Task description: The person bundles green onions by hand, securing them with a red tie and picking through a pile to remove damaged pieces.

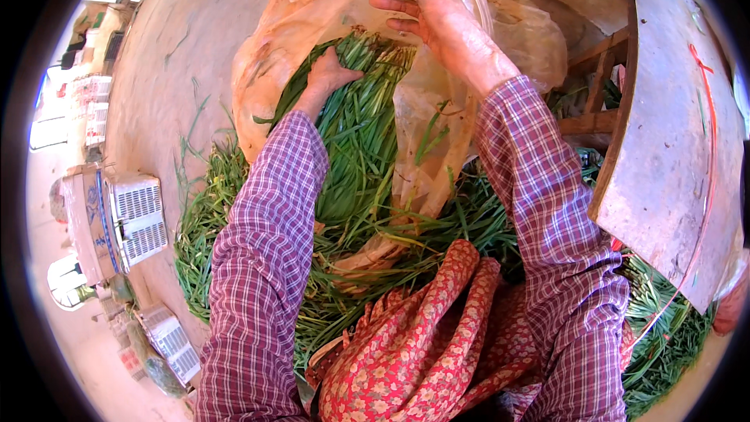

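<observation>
A big bundle of long green chive-like leaves point(355, 133) lies partly inside a translucent orange plastic bag point(289, 31). My left hand point(328, 74) is closed on the upper part of the bundle, inside the bag's mouth. Above and to the right, my right hand point(426, 12) grips the bag's rim, holding the mouth apart. Both arms wear purple checked sleeves. More loose green leaves point(211, 219) are heaped on the ground under and around the bag.
A red flowered cloth point(422, 344) covers my lap at the bottom. A grey wooden board point(672, 133) on a wooden frame stands at the right. White plastic crates point(137, 219) sit at the left on the tan ground. Another crumpled clear bag point(523, 31) lies behind.
</observation>
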The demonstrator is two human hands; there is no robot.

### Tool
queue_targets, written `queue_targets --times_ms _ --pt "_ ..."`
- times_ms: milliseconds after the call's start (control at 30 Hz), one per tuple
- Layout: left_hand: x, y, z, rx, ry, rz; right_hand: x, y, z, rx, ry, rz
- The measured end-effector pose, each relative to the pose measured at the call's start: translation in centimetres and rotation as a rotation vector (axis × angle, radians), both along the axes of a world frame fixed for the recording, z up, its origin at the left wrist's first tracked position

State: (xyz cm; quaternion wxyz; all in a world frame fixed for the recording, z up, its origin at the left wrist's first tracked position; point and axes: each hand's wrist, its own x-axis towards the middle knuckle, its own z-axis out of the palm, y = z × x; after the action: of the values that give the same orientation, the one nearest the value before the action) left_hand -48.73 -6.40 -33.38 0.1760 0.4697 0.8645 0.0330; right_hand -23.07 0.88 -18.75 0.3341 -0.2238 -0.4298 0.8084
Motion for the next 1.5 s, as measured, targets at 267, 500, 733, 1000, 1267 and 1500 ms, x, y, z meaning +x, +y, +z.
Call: queue_targets --times_ms 267,500,733,1000,1267,1500 --pt "4.7 1.1 2.5 -0.069 0.146 0.086 0.4 0.3 -1.3 0.235 0.006 -0.007" --pt "2.1 -3.3 3.9 0.244 0.037 0.117 1.4 -1.0 -1.3 0.263 -0.037 -0.01" --pt "4.6 -9.6 9.4 0.616 -0.666 0.123 2.7 -6.2 -6.0 0.039 -0.099 0.116" --pt "6.8 -16.2 13.8 0.653 -0.739 0.2 -1.0 -11.2 -7.5 0.241 -0.106 0.069" --pt "8.9 -18.1 14.9 0.744 -0.744 0.246 0.1 -12.8 -6.3 0.199 -0.1 -0.028" --pt "10.3 -19.6 15.6 0.837 -0.681 0.075 -2.1 -13.0 -7.1 0.211 -0.095 0.182"
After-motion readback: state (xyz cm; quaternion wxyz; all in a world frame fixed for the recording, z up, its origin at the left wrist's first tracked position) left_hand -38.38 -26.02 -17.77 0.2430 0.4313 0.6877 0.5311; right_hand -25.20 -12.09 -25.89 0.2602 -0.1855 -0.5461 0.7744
